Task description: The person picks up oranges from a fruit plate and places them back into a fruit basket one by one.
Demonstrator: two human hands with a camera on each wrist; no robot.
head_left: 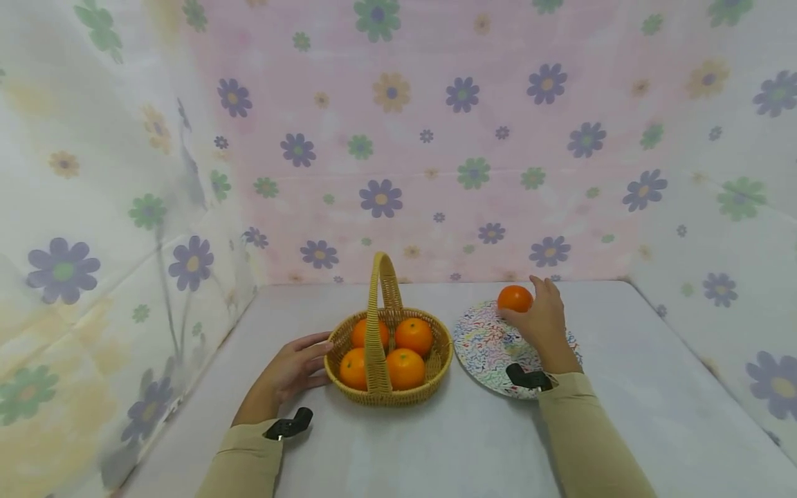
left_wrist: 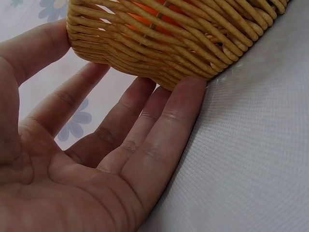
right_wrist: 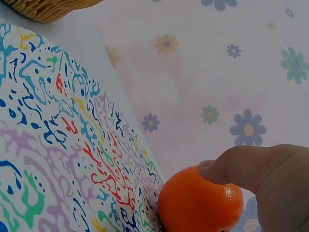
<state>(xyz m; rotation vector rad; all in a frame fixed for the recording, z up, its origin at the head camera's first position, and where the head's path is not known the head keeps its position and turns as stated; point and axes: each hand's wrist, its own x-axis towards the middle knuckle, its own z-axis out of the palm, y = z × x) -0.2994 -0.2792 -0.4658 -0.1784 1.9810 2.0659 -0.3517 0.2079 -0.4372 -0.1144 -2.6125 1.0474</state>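
Observation:
A yellow wicker basket (head_left: 443, 349) with a tall arched handle stands on the table, several oranges (head_left: 414, 336) inside. My left hand (head_left: 297, 366) is at its left side, palm facing it. Loosely extended fingers (left_wrist: 159, 130) touch the woven wall from outside. Over on the right, a round plate (head_left: 482, 363) with a multicoloured squiggle pattern lies flat. At its far edge my right hand (head_left: 542, 319) holds one orange (head_left: 515, 299), the thumb (right_wrist: 234, 169) on its near side. The other right fingers lie beyond the right wrist view.
White cloth covers the table (head_left: 436, 443). Flower-printed fabric (head_left: 423, 152) encloses the back and both sides. The plate lies just right of the basket, with a narrow gap between them. Dark wrist mounts (head_left: 289, 423) protrude from both sleeves.

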